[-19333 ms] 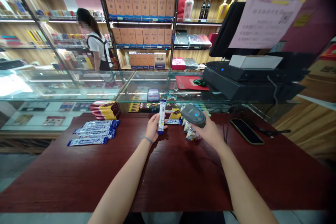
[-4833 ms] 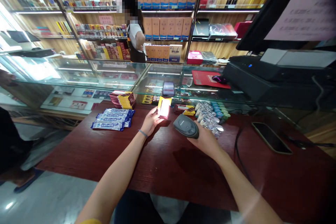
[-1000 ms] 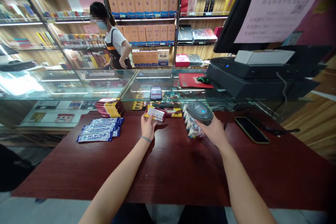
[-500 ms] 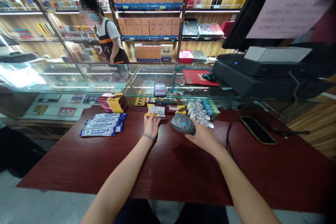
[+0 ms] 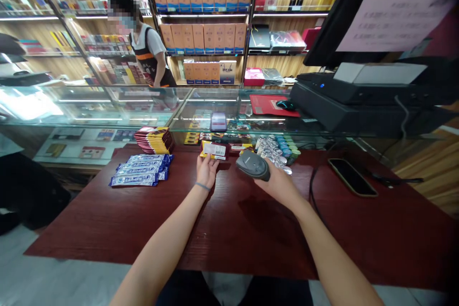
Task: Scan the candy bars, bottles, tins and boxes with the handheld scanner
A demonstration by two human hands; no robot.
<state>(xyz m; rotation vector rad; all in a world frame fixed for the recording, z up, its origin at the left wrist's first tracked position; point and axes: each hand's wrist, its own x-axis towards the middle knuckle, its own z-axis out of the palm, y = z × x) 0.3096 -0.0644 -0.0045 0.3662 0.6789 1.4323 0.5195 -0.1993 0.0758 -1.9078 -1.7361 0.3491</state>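
Observation:
My left hand (image 5: 207, 170) grips a maroon and yellow packet (image 5: 215, 150), tilted up so its white barcode label faces me. To its right, my right hand (image 5: 279, 181) is wrapped round a dark grey barcode scanner (image 5: 253, 165), held above the table with its head toward the packet. Behind the scanner lies a similar maroon and yellow packet (image 5: 239, 147). Close by on the right stand several small cans or tubs with silvery lids (image 5: 273, 152). A stack of maroon and yellow packets (image 5: 154, 140) and several blue and white sachets (image 5: 140, 170) are on the left.
A dark red wooden table (image 5: 229, 229) bears these things. At right lie a phone (image 5: 352, 177) and a black cable. Beyond runs a glass counter (image 5: 201, 105) with a red mat, a mouse (image 5: 285, 105) and a black till printer (image 5: 358, 100). A person (image 5: 150, 52) stands behind it.
My right hand has shifted the scanner slightly to the right, and the blue light on its top no longer shows. My left hand and its packet have barely moved.

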